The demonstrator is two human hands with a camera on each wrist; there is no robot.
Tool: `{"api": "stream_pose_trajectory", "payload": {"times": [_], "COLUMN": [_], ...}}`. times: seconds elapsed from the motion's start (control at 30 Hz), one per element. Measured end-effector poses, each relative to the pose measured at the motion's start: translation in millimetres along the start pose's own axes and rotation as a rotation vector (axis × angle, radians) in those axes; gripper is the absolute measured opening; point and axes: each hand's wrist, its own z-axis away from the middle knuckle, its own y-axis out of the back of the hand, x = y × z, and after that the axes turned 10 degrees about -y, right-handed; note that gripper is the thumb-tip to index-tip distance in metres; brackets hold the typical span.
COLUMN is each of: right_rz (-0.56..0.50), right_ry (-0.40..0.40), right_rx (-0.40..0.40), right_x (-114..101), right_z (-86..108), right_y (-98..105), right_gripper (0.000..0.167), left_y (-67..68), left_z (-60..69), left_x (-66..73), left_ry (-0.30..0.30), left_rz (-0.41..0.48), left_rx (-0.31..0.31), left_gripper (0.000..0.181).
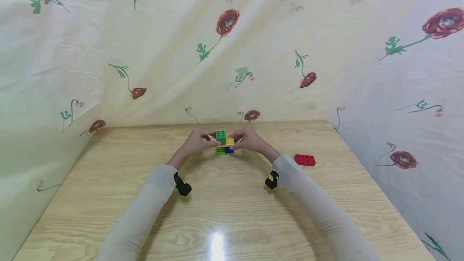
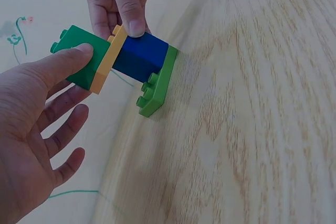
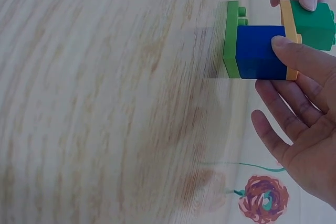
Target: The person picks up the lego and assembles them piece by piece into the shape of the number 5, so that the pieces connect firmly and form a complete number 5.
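From the head view there's a small tower near the middle of the far edge of the light wood-grain table [image 1: 217, 200], with both hands on it. Bottom up: a flat light-green studded plastic plate [image 1: 220, 151], a boxy dark-blue plastic block [image 1: 229, 150] on its right part, a thin yellow studded plastic plate [image 1: 230, 141] across that, and a dark-green plastic block with 4 top studs [image 1: 220, 136] on the yellow plate's left end. Left hand [image 1: 198, 140] pinches the dark-green block, right hand [image 1: 249, 139] pinches around the yellow and blue parts. Imo it all hinges on this: the yellow plate's long axis runs left-right between the 2 hands, and its left end, on the left hand's side, overhangs, cause the blue sits under the right end only. There's also a red studded plastic brick [image 1: 305, 160] toward the table's right edge, nearer the right hand, its length roughly along the far edge. Left wrist view shows what the head view hardly does: the gap between that overhang and the light-green plate's bare studs, plus the left thumb on the dark-green face with the lower fingers loosely spread. Right wrist view gives you the right thumb across the blue/yellow seam; can't tell exactly where the fingertips behind press. No red brick in either wrist view.
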Motion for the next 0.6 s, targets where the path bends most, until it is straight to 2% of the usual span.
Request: {"api": "stream_pose_trajectory", "payload": {"times": [0.3, 0.6], "right_rz": [-0.032, -0.016], "right_ry": [0.001, 0.005], "right_rx": [-0.011, -0.006], "right_x": [2.2, -4.3], "right_z": [0.3, 4.7], "right_y": [-3.7, -2.5], "right_gripper": [0.037, 0.04], "left_y": [-3.4, -7.7], "left_z": [2.2, 1.4], "left_x": [-5.3, -9.6], "left_ry": [0.024, 0.002], "left_rz": [0.025, 0.049], "left_rx": [0.033, 0.083], "left_gripper": [0.043, 0.04]}}
